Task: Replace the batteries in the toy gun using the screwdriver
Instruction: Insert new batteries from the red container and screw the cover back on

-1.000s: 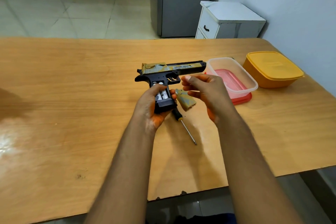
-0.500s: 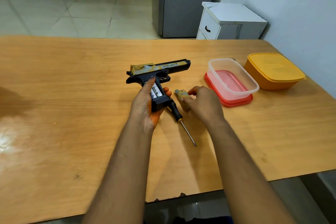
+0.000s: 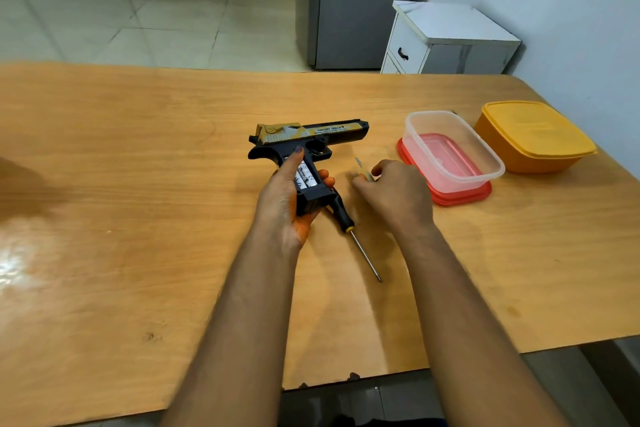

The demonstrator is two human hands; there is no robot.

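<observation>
Left hand (image 3: 287, 198) is gripping the grip of the toy gun (image 3: 304, 149), fingers curled round it from below, thumb lying along the open battery bay. Batteries (image 3: 304, 177) are sitting in the bay, two white cells showing side by side. The gun is black with a tan and gold slide, muzzle pointing right, lying low over the tabletop (image 3: 138, 218) near its middle; cannot tell whether the barrel is touching the wood.

Right hand (image 3: 391, 194) is resting just right of the gun, fingers curled and pinching a small blurred piece (image 3: 363, 173) at the fingertips; too smeared to say what the piece is.

Screwdriver (image 3: 349, 229) is lying flat on the tabletop between the two hands, black handle with a yellow collar tucked under the butt of the gun, thin metal shaft pointing toward the near edge. Neither hand is holding it.

Right of the right hand, a clear plastic container (image 3: 485, 156) is sitting on a red lid (image 3: 464, 196). Just beyond it, near the far right corner, a yellow-orange lidded container (image 3: 536, 139) is standing. Behind the tabletop, a white drawer cabinet (image 3: 446, 42) is standing against the wall beside a grey fridge (image 3: 363, 3), with a tiled floor (image 3: 138, 28) to the left.
</observation>
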